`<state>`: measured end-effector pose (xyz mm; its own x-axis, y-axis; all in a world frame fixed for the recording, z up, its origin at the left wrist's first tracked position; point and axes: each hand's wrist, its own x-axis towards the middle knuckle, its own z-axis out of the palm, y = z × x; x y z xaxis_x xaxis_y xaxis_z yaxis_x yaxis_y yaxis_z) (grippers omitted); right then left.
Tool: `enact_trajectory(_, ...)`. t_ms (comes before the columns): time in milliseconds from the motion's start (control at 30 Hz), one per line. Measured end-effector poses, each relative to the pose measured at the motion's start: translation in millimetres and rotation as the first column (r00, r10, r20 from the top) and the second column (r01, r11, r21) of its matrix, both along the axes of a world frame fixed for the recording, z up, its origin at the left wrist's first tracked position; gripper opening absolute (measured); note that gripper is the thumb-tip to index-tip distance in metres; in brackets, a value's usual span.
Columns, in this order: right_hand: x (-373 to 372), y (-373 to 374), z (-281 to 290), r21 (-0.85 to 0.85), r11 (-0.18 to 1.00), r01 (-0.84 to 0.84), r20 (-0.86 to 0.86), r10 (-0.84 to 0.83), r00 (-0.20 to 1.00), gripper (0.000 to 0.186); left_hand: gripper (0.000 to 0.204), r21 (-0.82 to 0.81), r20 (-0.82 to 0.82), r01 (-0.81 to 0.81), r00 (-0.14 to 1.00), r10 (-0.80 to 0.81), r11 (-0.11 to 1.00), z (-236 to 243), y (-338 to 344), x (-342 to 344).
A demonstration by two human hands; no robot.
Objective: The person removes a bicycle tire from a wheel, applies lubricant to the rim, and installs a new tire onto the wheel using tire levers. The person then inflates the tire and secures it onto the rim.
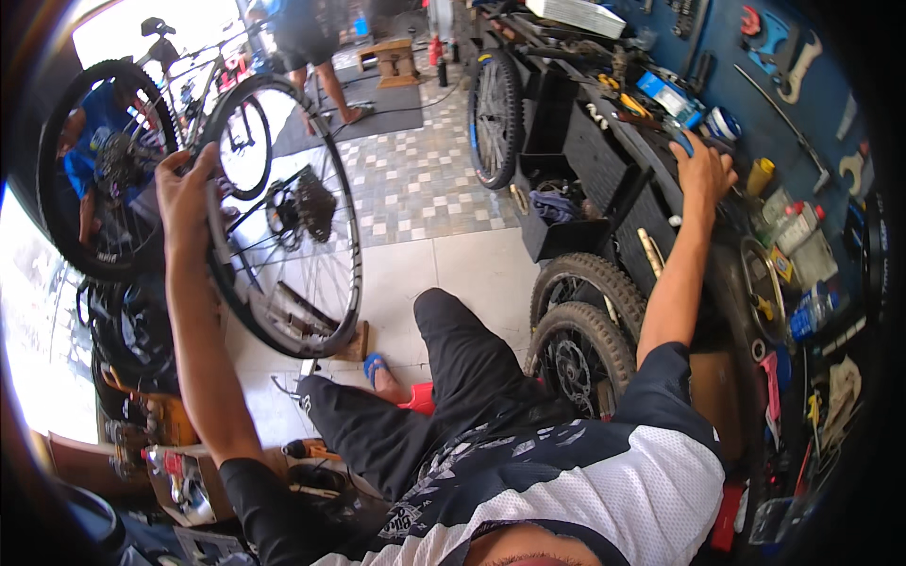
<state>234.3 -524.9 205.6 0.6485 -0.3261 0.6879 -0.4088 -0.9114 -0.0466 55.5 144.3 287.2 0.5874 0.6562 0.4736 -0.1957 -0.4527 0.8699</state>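
My left hand [189, 193] grips the upper left edge of a bicycle wheel [226, 274], its fingers closed on the rim. The wheel is tilted upright left of my knees, and a cassette of sprockets [316, 203] sits at its hub. Far to the right, my right hand [703, 174] reaches out over the cluttered workbench [651, 137]. Its fingers are curled round a small blue and dark object [681, 141], mostly covered by the hand, so its kind is unclear.
A bicycle [109, 170] stands at the far left, with a person in blue [90, 123] behind it. Another person [326, 85] stands on a dark mat. Two knobby wheels [576, 363] lean against the bench near my right leg. Tools hang on the blue wall [717, 38].
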Motion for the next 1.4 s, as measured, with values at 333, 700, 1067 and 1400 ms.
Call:
enact_trajectory(333, 19, 34, 9, -0.081, 0.991, -0.107, -0.165, 0.093, 0.982, 0.062, 0.058, -0.052, 0.119, -0.075, 0.990, 0.081, 0.996, -53, -65, 9)
enact_trajectory(700, -42, 209, -35, 0.130, 0.508, -0.851, -0.198, 0.855, 0.480, 0.054, 0.041, -0.019, 0.102, -0.192, 0.976, 0.193, 0.981, -89, -108, 0)
enact_trajectory(1067, -58, 199, -70, 0.288, 0.509, -0.811, -0.275, 0.855, 0.439, 0.049, 0.042, -0.018, 0.036, -0.133, 0.990, 0.134, 0.991, -107, -134, -6)
enact_trajectory(1400, -68, 225, -80, 0.363, 0.287, -0.886, -0.200, 0.953, 0.227, 0.053, 0.042, -0.114, -0.004, -0.058, 0.998, 0.057, 0.992, -128, -155, -6)
